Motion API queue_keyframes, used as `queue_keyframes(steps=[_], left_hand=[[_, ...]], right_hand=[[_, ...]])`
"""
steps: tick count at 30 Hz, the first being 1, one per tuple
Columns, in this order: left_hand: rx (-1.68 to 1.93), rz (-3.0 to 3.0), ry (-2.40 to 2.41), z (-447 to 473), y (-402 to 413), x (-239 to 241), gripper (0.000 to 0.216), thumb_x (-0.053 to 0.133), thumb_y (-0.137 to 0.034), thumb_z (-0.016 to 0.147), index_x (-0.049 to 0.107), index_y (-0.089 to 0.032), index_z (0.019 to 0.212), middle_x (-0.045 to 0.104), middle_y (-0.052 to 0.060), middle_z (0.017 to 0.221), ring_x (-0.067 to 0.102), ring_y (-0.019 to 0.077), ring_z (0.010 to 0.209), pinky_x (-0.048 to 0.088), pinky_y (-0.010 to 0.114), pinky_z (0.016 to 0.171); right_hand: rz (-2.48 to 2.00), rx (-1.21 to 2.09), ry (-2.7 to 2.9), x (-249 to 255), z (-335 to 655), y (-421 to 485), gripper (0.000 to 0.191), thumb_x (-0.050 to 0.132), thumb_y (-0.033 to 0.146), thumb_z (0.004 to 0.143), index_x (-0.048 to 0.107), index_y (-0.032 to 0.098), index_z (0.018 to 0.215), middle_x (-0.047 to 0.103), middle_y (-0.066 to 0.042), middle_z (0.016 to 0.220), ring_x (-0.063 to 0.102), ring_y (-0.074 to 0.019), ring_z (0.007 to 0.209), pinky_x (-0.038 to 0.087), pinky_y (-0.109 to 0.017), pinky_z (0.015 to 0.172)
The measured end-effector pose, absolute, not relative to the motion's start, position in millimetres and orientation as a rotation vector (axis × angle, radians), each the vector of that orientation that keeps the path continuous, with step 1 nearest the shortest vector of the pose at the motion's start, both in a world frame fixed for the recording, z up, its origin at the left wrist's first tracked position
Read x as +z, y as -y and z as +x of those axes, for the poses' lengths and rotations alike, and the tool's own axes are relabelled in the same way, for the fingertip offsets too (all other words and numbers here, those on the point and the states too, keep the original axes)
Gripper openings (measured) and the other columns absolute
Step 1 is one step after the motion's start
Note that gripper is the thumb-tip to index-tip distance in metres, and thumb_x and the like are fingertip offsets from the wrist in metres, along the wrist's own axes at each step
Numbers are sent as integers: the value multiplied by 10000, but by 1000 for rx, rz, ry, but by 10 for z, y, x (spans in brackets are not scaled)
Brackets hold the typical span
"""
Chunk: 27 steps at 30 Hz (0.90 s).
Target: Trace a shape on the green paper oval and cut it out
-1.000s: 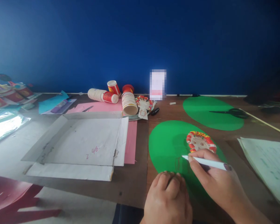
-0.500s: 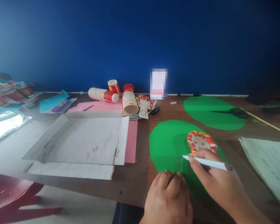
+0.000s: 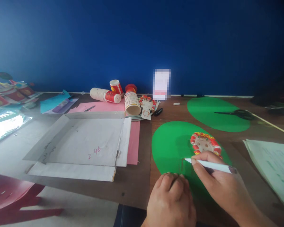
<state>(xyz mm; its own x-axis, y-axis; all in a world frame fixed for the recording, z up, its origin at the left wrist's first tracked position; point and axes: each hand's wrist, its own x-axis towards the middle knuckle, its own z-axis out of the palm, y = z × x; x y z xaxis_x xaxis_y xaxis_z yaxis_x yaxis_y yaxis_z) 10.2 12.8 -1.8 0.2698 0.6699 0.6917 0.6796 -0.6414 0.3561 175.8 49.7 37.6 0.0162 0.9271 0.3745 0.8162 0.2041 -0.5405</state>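
Observation:
A white marker pen [image 3: 211, 165] is pinched in my right hand [image 3: 223, 184], its tip at a faint brown outline on a green paper oval [image 3: 169, 138]. Just above that hand, a cut-out face with a red and yellow curled rim [image 3: 205, 143] lies on the oval, its lower part hidden by my fingers. My left hand [image 3: 171, 200] is closed, knuckles up, over the oval's lower left edge. What its curled fingers hold, if anything, is hidden.
Another green oval [image 3: 210, 105] lies behind, with black scissors [image 3: 241, 114] on it. A shallow white box lid [image 3: 85, 142] sits on pink paper [image 3: 133, 148]. Stacked paper cups [image 3: 132, 102] and a paper figure [image 3: 146, 110] stand near the wall. Written sheets [image 3: 272, 167] lie at right.
Both hands stay almost in place, the marker tip still at the outline. The whole view has shifted very slightly.

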Motion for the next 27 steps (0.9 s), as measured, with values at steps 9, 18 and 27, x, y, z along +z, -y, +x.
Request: queue_keyframes(steps=[9,18,27], left_hand=[[-1357,-2490,1345,108,-124,-6,236,535,-93,825,705,-128,984,722,63,825,697,212,800,641,343,754],[-1327,-2523,1322,84,-127,9,286,516,-110,832,706,-129,1045,727,68,854,695,218,821,642,349,764],[-1343,-2503,1345,98,-122,26,247,527,-100,830,714,-130,988,737,58,850,695,214,791,640,346,755]], right_hand=[[-1647,178,1760,414,1726,-516,205,578,402,881,652,268,745,712,23,587,668,-156,473,507,-224,454],[-1692,190,1676,446,1809,-492,209,579,422,852,656,273,727,657,40,492,623,-155,387,484,-234,386],[-1663,161,1695,382,1823,-481,211,591,433,885,662,274,766,676,33,553,643,-155,443,507,-242,438]])
